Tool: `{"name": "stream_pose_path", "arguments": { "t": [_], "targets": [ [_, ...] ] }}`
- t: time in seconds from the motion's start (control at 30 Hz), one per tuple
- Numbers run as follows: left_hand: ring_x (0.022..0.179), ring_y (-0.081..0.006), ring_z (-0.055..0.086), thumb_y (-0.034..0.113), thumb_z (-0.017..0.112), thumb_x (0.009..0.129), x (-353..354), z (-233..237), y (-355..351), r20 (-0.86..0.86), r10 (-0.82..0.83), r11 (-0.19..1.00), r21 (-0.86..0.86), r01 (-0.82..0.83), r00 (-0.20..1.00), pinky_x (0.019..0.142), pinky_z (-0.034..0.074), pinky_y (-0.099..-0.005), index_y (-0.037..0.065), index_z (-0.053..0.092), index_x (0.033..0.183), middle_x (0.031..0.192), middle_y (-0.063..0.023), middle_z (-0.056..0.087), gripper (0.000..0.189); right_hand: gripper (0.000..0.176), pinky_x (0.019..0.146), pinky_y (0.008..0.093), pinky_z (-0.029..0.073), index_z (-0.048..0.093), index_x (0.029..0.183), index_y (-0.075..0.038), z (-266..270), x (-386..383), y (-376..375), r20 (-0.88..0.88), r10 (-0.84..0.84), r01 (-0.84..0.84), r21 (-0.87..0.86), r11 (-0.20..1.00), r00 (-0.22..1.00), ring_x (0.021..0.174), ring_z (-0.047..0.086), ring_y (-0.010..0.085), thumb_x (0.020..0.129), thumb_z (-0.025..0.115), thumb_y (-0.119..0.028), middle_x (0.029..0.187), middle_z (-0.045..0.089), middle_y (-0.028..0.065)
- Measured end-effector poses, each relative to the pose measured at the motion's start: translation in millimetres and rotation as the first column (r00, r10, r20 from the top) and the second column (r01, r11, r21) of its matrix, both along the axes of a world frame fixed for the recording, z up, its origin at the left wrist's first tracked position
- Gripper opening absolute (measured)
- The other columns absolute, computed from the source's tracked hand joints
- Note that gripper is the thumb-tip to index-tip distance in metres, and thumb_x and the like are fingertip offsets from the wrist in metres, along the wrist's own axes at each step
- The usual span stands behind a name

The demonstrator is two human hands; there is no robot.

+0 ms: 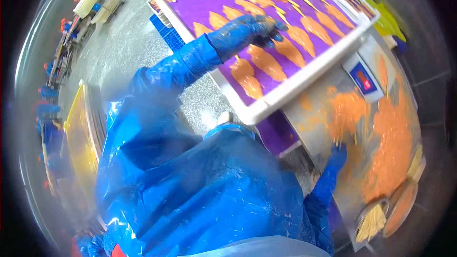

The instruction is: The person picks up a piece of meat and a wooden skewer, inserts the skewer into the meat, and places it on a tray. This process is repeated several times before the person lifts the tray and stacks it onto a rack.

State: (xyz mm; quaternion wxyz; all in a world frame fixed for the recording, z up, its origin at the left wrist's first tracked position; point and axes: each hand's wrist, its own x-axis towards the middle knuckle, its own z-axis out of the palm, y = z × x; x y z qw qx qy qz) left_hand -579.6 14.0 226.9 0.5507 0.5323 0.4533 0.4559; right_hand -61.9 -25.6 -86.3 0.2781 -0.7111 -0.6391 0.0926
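Observation:
My left hand [259, 31], in a wet blue glove, hovers over a white-rimmed tray [271, 101] with a purple lining. Its fingers are apart and slightly bent, with nothing visible held in them. Rows of flat orange meat skewers [268, 63] lie on the lining, some with pale sticks showing. Down at the right, my right hand [337, 158], also gloved in blue, reaches onto a metal worktable [312, 138]. Its fingertips are at the lower edge of a smaller heap of orange meat [347, 112]; I cannot tell whether they grip a stick there.
A larger orange meat pile [390, 145] spreads along the worktable beside a small scale [364, 80]. Wooden sticks [371, 223] fill a container at the near corner, beside a round bowl [401, 209]. A blue crate [166, 33] sits beyond the tray. Several people [47, 93] work at the far left.

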Motion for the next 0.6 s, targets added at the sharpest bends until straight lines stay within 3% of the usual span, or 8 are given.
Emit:
{"name": "stream_pose_path", "arguments": {
  "t": [0.07, 0.13, 0.2, 0.27, 0.33, 0.4, 0.47, 0.6],
  "targets": [
    [0.089, -0.0102, 0.058, 0.032, 0.049, 0.099, -31.6, -5.7, 0.1, 0.048, 0.008, 1.0, 0.008, -0.009, 0.999, 0.082, 0.048, -0.0254, 0.005, 0.06, 0.124, 0.105, -0.0034, 0.065, 0.038, 0.03, 0.067, 0.0307, 0.046, 0.063, 0.09, 0.003, 46.8, -14.2, 7.3, -0.416, -0.137, -0.031, -0.372, 0.928, 0.899, 0.075, 0.053, 0.0128, 0.088, 0.066, -0.027, 0.079, 0.059, 0.0047],
    [0.096, -0.0126, 0.058, 0.03, 0.047, 0.1, -53.5, 3.1, -22.9, 0.036, -0.075, 0.997, -0.004, 0.076, 0.996, 0.087, 0.047, -0.0276, 0.0, 0.053, 0.131, 0.114, -0.0075, 0.063, 0.044, 0.027, 0.064, 0.0294, 0.041, 0.06, 0.084, 0.002, 47.7, 23.3, -23.8, -0.395, -0.087, -0.021, -0.261, 0.965, 0.914, 0.071, 0.046, 0.0124, 0.09, 0.064, -0.025, 0.077, 0.054, 0.0022],
    [0.095, -0.0132, 0.058, 0.031, 0.048, 0.1, -91.7, 2.3, -28.5, 0.071, -0.086, 0.996, 0.018, 0.085, 0.994, 0.087, 0.047, -0.0278, -0.001, 0.053, 0.13, 0.112, -0.0071, 0.063, 0.045, 0.037, 0.065, 0.036, 0.046, 0.065, 0.099, 0.001, 28.0, 43.8, -33.2, -0.476, -0.116, 0.027, -0.19, 0.981, 0.872, 0.072, 0.059, 0.0213, 0.09, 0.061, -0.034, 0.078, 0.065, 0.0098],
    [0.094, -0.0134, 0.058, 0.034, 0.048, 0.099, -132.5, -2.1, -31.7, -0.043, -0.074, 0.995, 0.056, 0.077, 0.996, 0.087, 0.047, -0.028, -0.001, 0.054, 0.129, 0.108, -0.0064, 0.063, 0.046, 0.036, 0.056, 0.0339, 0.043, 0.063, 0.084, -0.004, 54.6, 59.8, -46.4, -0.227, -0.238, 0.155, -0.331, 0.931, 0.945, 0.06, 0.054, 0.0192, 0.092, 0.058, -0.039, 0.063, 0.055, 0.003],
    [0.094, -0.0132, 0.057, 0.035, 0.049, 0.099, -170.1, 5.6, -29.1, 0.005, -0.102, 0.993, 0.053, 0.101, 0.995, 0.087, 0.046, -0.0273, 0.0, 0.055, 0.128, 0.106, -0.005, 0.063, 0.046, 0.038, 0.052, 0.0329, 0.04, 0.055, 0.073, -0.01, 117.8, 47.5, -68.4, -0.402, -0.538, 0.375, -0.416, 0.828, 0.741, 0.055, 0.049, 0.0167, 0.093, 0.055, -0.043, 0.054, 0.045, 0.0002],
    [0.094, -0.0129, 0.057, 0.035, 0.05, 0.098, -221.3, -8.7, -16.8, -0.001, -0.054, 0.999, 0.009, 0.054, 0.999, 0.086, 0.045, -0.0264, 0.002, 0.057, 0.127, 0.106, -0.0047, 0.063, 0.044, 0.036, 0.044, 0.0285, 0.03, 0.053, 0.073, -0.012, 131.7, 85.4, -72.3, -0.55, -0.524, 0.487, -0.228, 0.843, 0.65, 0.049, 0.04, 0.0111, 0.093, 0.057, -0.042, 0.057, 0.044, -0.0011],
    [0.093, -0.0123, 0.057, 0.034, 0.052, 0.097, -265.9, -10.5, 6.6, 0.005, -0.063, 0.998, -0.018, 0.063, 0.998, 0.086, 0.045, -0.0257, 0.004, 0.057, 0.127, 0.108, -0.0043, 0.064, 0.043, 0.038, 0.041, 0.0279, 0.026, 0.053, 0.074, -0.013, 189.4, 74.6, -65.1, -0.289, -0.271, 0.346, 0.25, 0.904, 0.918, 0.046, 0.036, 0.0099, 0.093, 0.055, -0.046, 0.056, 0.041, -0.0026],
    [0.094, -0.0121, 0.059, 0.036, 0.053, 0.097, -338.6, -7.3, 65.2, -0.264, 0.023, 0.998, 0.056, -0.008, 0.964, 0.084, 0.047, -0.0273, 0.004, 0.061, 0.123, 0.108, -0.0048, 0.066, 0.041, 0.03, 0.042, 0.0238, 0.025, 0.054, 0.076, -0.017, 316.7, 2.9, -9.0, -0.442, -0.324, 0.367, 0.015, 0.93, 0.837, 0.049, 0.036, 0.006, 0.092, 0.056, -0.043, 0.06, 0.041, -0.0065]
  ]
}}
